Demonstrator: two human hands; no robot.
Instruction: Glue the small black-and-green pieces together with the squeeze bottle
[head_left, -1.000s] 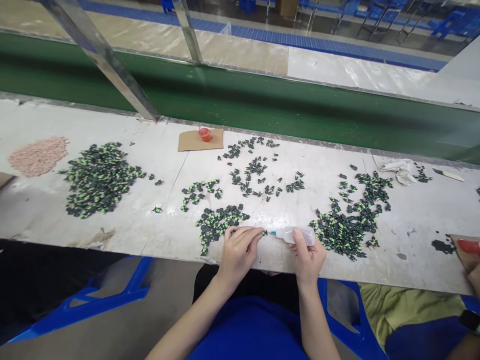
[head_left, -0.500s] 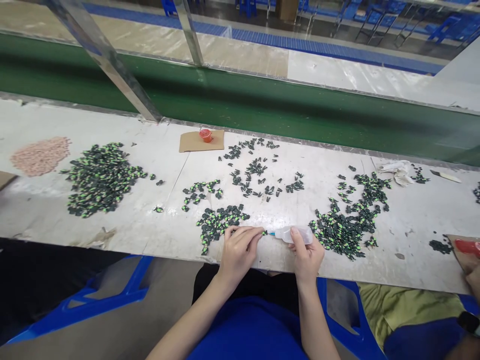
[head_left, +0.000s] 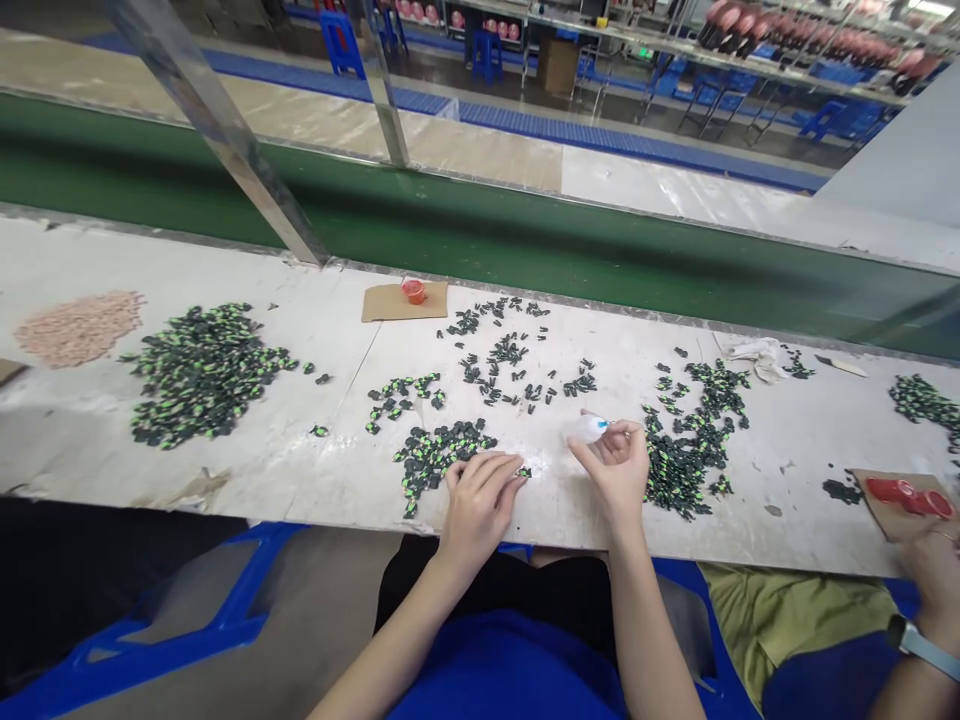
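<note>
The left hand (head_left: pixel 480 495) is at the near edge of the worn white counter (head_left: pixel 300 480), fingers pinching a small dark-green and lime piece (head_left: pixel 526 473) at its 2 o'clock; the piece is too small to tell which way it points; the right hand (head_left: pixel 616 462) grasps a translucent white plastic squeeze bottle (head_left: pixel 583 429) between thumb and fingers, at that hand's 11 o'clock; the bottle's long axis runs roughly from 9 to 3 o'clock, its blue tip (head_left: pixel 602 425) towards 3; a dark-green and lime pile (head_left: pixel 442 445) sits at the left hand's 11 o'clock; a larger similar heap (head_left: pixel 686 455) lies just beside the right hand, at 3 o'clock.
</note>
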